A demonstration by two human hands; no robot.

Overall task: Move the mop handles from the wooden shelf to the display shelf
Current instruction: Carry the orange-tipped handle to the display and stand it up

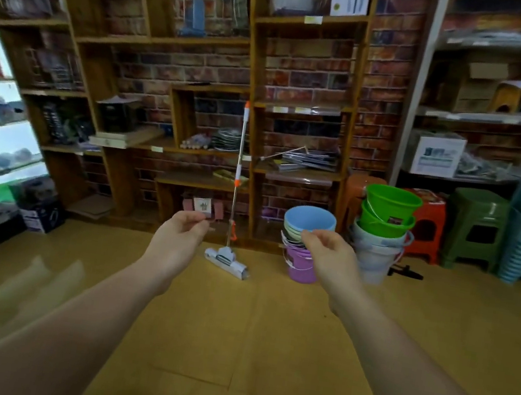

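Brick-patterned wall fills the background, with the wooden shelf (pixel 259 102) across the upper middle of the frame and a grey metal rack (pixel 501 118) at upper right. From your head view, 1 mop (pixel 237 173) stands at centre frame against the shelf's upright post, its long axis close to vertical: the orange-tipped handle end points up, and the sponge head (pixel 227 261) rests on the tan floor (pixel 230 345), angled toward lower right. Stacked buckets (pixel 307 238) sit just right of it. Your left hand (pixel 179 236) and right hand (pixel 331 258) reach forward at mid frame, 1 on each side of the pole, both empty with fingers loosely curled, touching nothing. You appear to be at the approach, before any pickup. Next you would likely need to close 1 hand around the pole mid-shaft and lift straight up so the head clears the floor and buckets. Which rack is the display shelf I cannot tell.
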